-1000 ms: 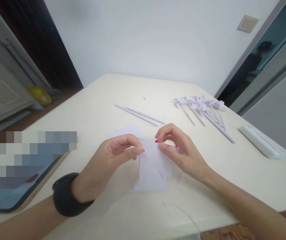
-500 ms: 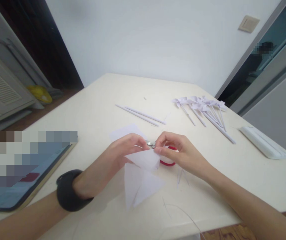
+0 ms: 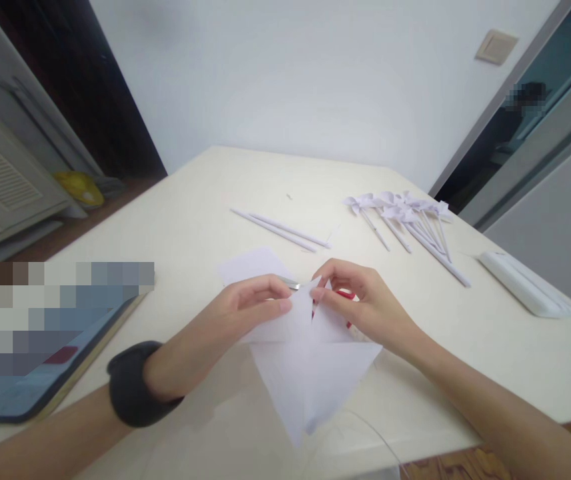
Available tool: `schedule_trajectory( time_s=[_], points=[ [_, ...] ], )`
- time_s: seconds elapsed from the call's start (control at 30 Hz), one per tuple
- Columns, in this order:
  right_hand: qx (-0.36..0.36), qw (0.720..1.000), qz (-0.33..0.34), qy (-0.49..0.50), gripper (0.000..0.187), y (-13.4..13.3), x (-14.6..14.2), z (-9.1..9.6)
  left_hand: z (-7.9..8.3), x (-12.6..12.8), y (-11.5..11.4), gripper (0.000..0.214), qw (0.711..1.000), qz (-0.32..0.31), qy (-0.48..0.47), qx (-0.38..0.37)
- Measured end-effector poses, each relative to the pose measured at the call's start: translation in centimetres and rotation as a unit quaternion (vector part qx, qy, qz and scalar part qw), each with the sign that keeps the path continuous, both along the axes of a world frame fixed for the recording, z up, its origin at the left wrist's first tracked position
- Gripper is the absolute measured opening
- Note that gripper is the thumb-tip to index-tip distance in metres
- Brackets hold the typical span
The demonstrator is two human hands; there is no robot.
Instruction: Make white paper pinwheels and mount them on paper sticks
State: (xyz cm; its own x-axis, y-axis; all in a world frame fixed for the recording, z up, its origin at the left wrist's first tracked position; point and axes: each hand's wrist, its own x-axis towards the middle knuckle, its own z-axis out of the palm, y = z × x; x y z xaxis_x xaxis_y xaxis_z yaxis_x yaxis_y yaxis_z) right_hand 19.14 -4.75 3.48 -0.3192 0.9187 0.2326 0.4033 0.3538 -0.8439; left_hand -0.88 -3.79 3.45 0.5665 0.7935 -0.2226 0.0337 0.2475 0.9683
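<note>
A white paper square [image 3: 310, 360], slit from its corners toward the middle, hangs between my hands above the near part of the table. My left hand [image 3: 250, 307] pinches its upper left part between thumb and fingers. My right hand [image 3: 355, 293] grips a pointed flap at the top right. Behind the paper lie red-handled scissors [image 3: 348, 294], their blades partly covered by my fingers and the sheet. Another white sheet of paper [image 3: 250, 262] rests flat just beyond my left hand.
Rolled paper sticks [image 3: 285, 230] lie mid-table. Several paper pinwheels [image 3: 400, 207] on sticks are at the back right, near a white packet [image 3: 525, 283]. At left stands a tablet [image 3: 60, 360], its screen blurred. A thin wire [image 3: 380, 437] crosses the front edge of the table [image 3: 430, 427].
The slit paper has turned and opened out toward me, its lower points now hanging wider. My left thumb has come onto the front of the sheet; my right hand still pinches it.
</note>
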Motion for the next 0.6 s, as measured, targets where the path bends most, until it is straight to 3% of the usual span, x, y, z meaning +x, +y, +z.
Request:
schedule_trajectory(
  time_s=[0.1,0.37,0.5,0.6],
  points=[
    [0.026,0.999,0.033,-0.029,0.006,-0.1,-0.3,-0.1,0.1,0.2,-0.2,0.016,1.000,-0.016,0.006,0.001],
    [0.081,0.995,0.047,-0.030,0.007,-0.2,-0.5,-0.7,-1.0,0.3,0.4,0.006,0.993,-0.018,0.053,0.100],
    [0.162,0.982,0.056,-0.072,0.009,-0.3,-0.5,-1.0,-1.3,0.4,0.4,0.007,0.996,-0.010,0.026,0.085],
    [0.257,0.956,0.053,-0.132,0.011,-0.4,-0.6,-1.3,-1.0,0.4,0.3,0.009,0.998,-0.003,0.027,0.049]
  ],
)
